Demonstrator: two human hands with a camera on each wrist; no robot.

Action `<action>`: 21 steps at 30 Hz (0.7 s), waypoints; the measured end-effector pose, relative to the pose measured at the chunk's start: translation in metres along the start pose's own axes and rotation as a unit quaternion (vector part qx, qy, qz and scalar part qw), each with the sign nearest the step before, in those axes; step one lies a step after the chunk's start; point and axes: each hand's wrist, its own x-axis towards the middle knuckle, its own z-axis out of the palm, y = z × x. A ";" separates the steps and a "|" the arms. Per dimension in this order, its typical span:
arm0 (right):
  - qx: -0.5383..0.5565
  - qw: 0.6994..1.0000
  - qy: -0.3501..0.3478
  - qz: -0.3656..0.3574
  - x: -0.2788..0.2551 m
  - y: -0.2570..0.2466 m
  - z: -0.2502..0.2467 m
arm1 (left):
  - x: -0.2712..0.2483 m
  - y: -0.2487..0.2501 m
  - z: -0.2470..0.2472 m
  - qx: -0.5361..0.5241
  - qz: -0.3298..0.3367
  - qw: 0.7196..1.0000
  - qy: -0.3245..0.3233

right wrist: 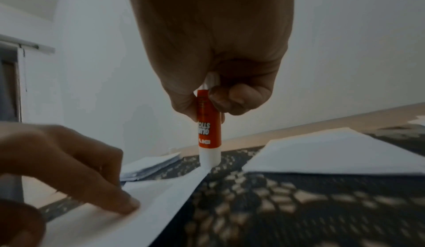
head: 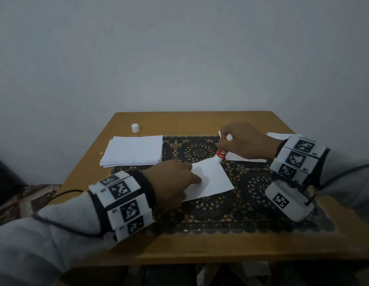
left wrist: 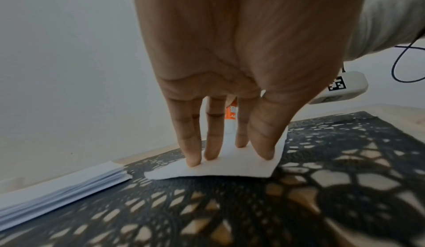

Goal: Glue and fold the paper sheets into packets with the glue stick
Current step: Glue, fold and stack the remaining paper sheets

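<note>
Glue application was the step in hand. The right hand [head: 244, 142] gripped the glue stick [head: 220, 154] with curled fingers, tip down, its long axis near vertical and leaning slightly toward the upper right of the head view. The tip touched the sheet [head: 212, 178] at its far corner, just right of frame centre. The left hand [head: 173, 182] lay flat on the sheet's left part, fingers straight and pressing it onto the mat [head: 200, 211]; the left wrist view showed the fingertips [left wrist: 193, 162] on the paper with the stick standing beyond them.

From that corner the sheet's right edge ran toward the lower right of the head view. That edge lay on the right hand's side, so the right hand was judged the nearer for a glue stroke along it, with the left hand clear of the line.

Open mat lay right of and below the sheet. Folded paper [head: 245, 158] sat close behind the stick at centre right and limited room in that direction. A stack [head: 134, 150] lay at centre left, well apart, and a cap [head: 135, 128] stood above it on the bench [head: 200, 246].
</note>
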 end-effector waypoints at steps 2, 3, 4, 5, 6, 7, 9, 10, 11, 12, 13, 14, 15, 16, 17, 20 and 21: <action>0.001 1.000 0.028 0.000 0.002 -0.002 -0.008 | 0.007 0.001 -0.001 0.018 0.002 1.000 0.003; -0.003 0.999 0.036 0.001 0.002 -0.004 -0.012 | 0.010 0.001 -0.001 0.026 0.001 1.000 0.005; -0.007 0.999 0.040 0.001 0.003 -0.005 -0.015 | 0.013 0.001 -0.001 0.031 0.000 1.000 0.005; -0.004 0.999 0.039 -0.001 0.003 -0.007 -0.017 | 0.015 0.001 -0.002 0.034 -0.001 0.999 0.001; 0.008 0.999 0.035 -0.007 0.003 -0.008 -0.017 | 0.017 0.002 -0.002 0.037 0.001 0.999 -0.004; 0.024 0.999 0.027 -0.011 0.003 -0.009 -0.016 | 0.018 0.002 -0.003 0.039 0.003 0.999 -0.007; 0.043 0.999 0.003 -0.011 0.001 -0.013 -0.009 | 0.019 0.001 -0.002 0.042 0.003 0.999 -0.009; 0.030 0.999 -0.007 -0.014 0.000 -0.014 -0.004 | 0.019 0.001 -0.001 0.042 0.002 0.999 -0.009; 0.011 1.000 -0.016 -0.020 0.000 -0.015 0.001 | 0.019 0.001 0.000 0.041 0.000 0.999 -0.009; -0.005 0.999 -0.022 -0.026 0.000 -0.015 0.005 | 0.019 0.001 0.001 0.040 -0.001 0.999 -0.009; -0.012 0.999 -0.026 -0.027 0.000 -0.015 0.008 | 0.019 0.001 0.001 0.040 -0.002 0.999 -0.008; -0.011 0.999 -0.029 -0.027 0.000 -0.015 0.010 | 0.019 0.001 0.001 0.041 -0.002 0.999 -0.007; -0.006 0.999 -0.030 -0.025 0.000 -0.014 0.011 | 0.018 0.000 0.001 0.042 -0.001 0.999 -0.006; 0.000 0.999 -0.030 -0.027 0.000 -0.013 0.012 | 0.019 0.000 0.002 0.043 0.000 0.999 -0.006; 0.002 0.999 -0.028 -0.032 0.000 -0.012 0.013 | 0.019 0.000 0.002 0.044 0.000 0.999 -0.006; 0.004 0.998 -0.027 -0.056 -0.001 -0.011 0.015 | 0.019 0.000 0.004 0.044 -0.004 0.999 -0.005; 0.001 0.998 -0.028 -0.060 -0.001 -0.012 0.015 | 0.019 -0.001 0.004 0.043 -0.005 0.999 -0.005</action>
